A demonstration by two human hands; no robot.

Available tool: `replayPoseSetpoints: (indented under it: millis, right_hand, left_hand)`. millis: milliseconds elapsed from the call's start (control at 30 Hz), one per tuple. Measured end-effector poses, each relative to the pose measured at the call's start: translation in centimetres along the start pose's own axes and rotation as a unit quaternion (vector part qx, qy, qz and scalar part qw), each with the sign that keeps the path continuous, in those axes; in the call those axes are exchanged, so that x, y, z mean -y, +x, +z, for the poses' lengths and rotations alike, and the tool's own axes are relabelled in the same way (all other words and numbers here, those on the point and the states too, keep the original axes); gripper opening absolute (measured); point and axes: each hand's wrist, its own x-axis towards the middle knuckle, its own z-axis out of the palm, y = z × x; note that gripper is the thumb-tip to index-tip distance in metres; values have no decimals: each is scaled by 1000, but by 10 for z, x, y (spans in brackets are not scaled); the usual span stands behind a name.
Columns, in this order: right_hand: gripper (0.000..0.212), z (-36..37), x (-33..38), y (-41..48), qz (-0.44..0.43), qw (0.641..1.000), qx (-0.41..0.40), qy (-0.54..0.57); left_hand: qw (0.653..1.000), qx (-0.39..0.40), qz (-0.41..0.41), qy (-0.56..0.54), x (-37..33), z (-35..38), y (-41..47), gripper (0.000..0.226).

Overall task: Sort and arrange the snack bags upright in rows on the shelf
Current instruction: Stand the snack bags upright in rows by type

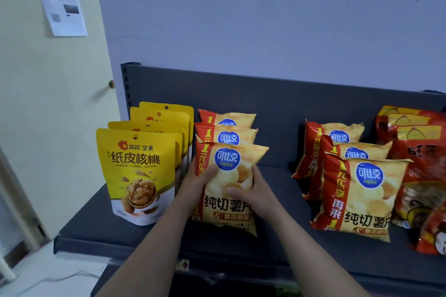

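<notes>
Dark matte shelf [277, 173], left hand [196, 183], right hand [254, 191], each grip round crinkly chip bag [226, 160], seemingly upright.

Bare shelf [277, 183] separates middle chip row [226, 137] from right chip row [347, 152].

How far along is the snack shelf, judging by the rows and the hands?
Done: yellow walnut pouches stand upright in a row at the left; a row of chip bags stands further right. In hand: the left hand and right hand grip the front chip bag of the middle row. Left: the red bags at the far right lean and overlap, probably needing straightening.
</notes>
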Motion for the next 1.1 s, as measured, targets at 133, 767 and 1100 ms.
replayPoseSetpoints:
  millis: [133, 767, 1100]
  right_hand:
    - [89, -11, -5, 5, 0, 1000, -21, -6]
    - [104, -53, -22, -1, -25, 996, -84, 8]
    - [108, -63, -26, -14, -27, 994, -102, 9]
  left_hand:
    - [999, 30, -11, -34, 10, 9, 12, 102]
    - [992, 69, -77, -70, 34, 35, 57, 113]
    - [987, 94, -9, -129, 8, 56, 64, 70]
